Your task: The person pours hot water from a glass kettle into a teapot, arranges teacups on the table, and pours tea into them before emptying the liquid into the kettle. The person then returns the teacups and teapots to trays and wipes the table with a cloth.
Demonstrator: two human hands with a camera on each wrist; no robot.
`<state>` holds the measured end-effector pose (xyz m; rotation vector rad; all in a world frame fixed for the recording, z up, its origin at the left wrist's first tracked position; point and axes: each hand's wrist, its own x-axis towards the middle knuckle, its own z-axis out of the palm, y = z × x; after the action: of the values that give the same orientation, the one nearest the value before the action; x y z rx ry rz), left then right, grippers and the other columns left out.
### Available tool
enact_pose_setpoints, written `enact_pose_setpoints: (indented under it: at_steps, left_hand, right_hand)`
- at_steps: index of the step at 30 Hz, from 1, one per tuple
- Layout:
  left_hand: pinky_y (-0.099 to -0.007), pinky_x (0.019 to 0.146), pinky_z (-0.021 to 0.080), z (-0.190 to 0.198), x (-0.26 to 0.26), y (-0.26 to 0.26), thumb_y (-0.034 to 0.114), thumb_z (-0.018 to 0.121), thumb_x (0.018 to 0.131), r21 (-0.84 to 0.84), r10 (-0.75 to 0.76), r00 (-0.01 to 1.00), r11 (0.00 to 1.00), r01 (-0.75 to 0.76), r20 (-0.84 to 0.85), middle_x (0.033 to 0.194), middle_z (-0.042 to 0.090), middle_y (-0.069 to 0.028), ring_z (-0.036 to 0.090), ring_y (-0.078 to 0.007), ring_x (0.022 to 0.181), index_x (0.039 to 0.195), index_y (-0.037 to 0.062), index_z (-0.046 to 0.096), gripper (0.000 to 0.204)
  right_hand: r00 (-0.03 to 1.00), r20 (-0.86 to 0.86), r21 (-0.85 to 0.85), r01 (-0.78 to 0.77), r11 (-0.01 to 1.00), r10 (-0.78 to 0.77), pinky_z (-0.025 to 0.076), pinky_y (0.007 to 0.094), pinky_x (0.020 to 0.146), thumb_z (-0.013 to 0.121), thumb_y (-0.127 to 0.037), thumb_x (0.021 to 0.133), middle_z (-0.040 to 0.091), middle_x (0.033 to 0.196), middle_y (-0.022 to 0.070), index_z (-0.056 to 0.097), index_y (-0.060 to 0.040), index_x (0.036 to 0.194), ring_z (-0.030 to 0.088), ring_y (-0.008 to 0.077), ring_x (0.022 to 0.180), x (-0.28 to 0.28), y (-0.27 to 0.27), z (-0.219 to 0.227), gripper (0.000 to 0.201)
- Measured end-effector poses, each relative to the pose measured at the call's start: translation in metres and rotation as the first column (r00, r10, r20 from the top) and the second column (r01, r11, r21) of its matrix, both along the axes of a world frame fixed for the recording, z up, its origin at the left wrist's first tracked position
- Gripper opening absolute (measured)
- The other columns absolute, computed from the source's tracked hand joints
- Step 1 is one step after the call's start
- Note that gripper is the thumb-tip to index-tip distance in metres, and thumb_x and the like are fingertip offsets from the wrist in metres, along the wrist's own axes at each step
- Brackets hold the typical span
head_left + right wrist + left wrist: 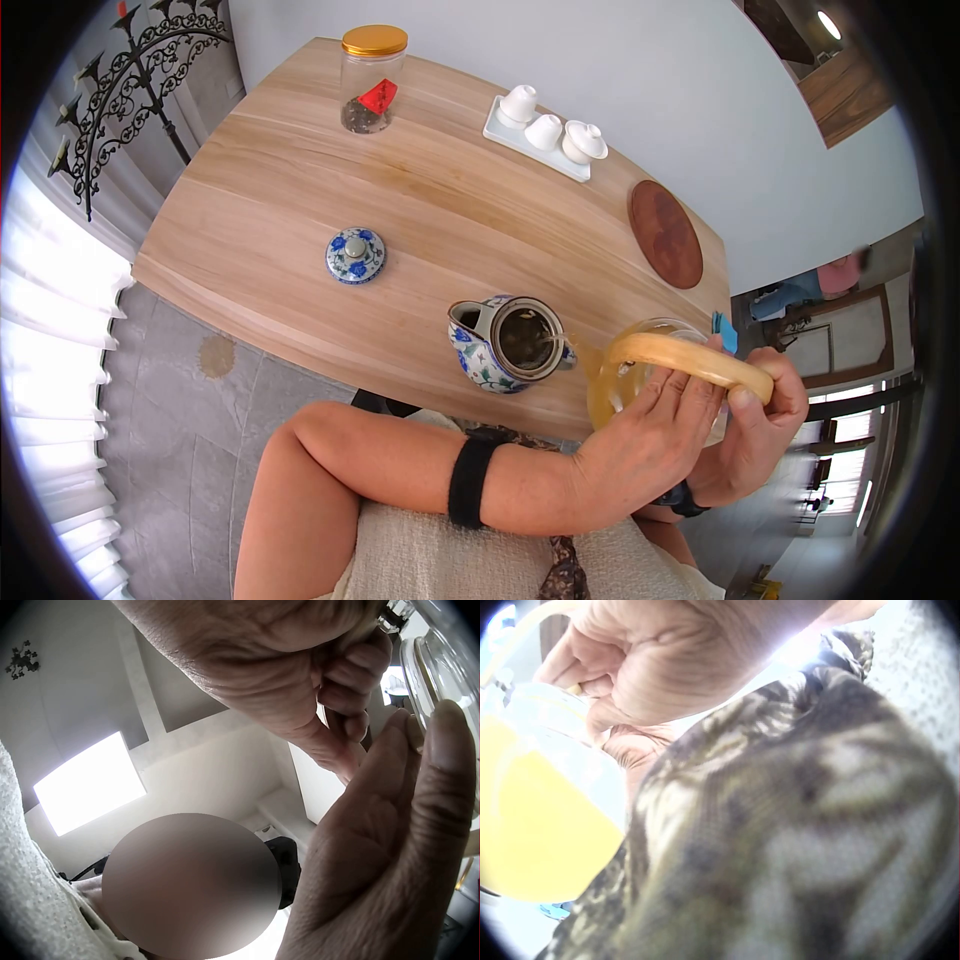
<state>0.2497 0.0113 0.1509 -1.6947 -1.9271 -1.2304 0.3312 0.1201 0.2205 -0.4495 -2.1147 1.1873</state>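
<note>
The right hand (755, 445) grips a tilted glass jug (603, 388) beside the teapot (485, 368), left hand (640, 438) straight-fingered against it. Lid (345, 260), jar (372, 78), tray (520, 147) and board (665, 235) lie apart; a scarf (780, 817) crowds the left wrist view.

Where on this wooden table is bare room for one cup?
At left, between the transparent gold-lidded jar and the round blue-white porcelain lid; also between that lid and the white rectangular tray. Crowded: front right, around the blue-white porcelain teapot and tilted glass pitcher.
</note>
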Motion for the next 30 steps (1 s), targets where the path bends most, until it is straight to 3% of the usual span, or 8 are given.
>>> enact_pose_setpoints:
  at_steps: [30]
  left_hand:
    - [-0.0389, 0.099, 0.042, -0.0017, 0.0008, 0.0006, 0.014, 0.05, 0.072, -0.009, -0.031, 0.999, 0.999, 0.032, 0.033, 0.133, 0.042, -0.0298, 0.051, -0.0358, 0.118, 0.124, -0.0154, 0.043, 0.06]
  right_hand:
    - [1.0, -0.007, 0.015, -0.001, 1.0, 0.001, 0.029, 0.02, 0.059, 0.075, -0.014, 0.069, 0.046, 0.07, -0.0008, 0.053, 0.001, 0.075, 0.039, 0.0065, 0.065, -0.0021, -0.0005, -0.0008, 0.027]
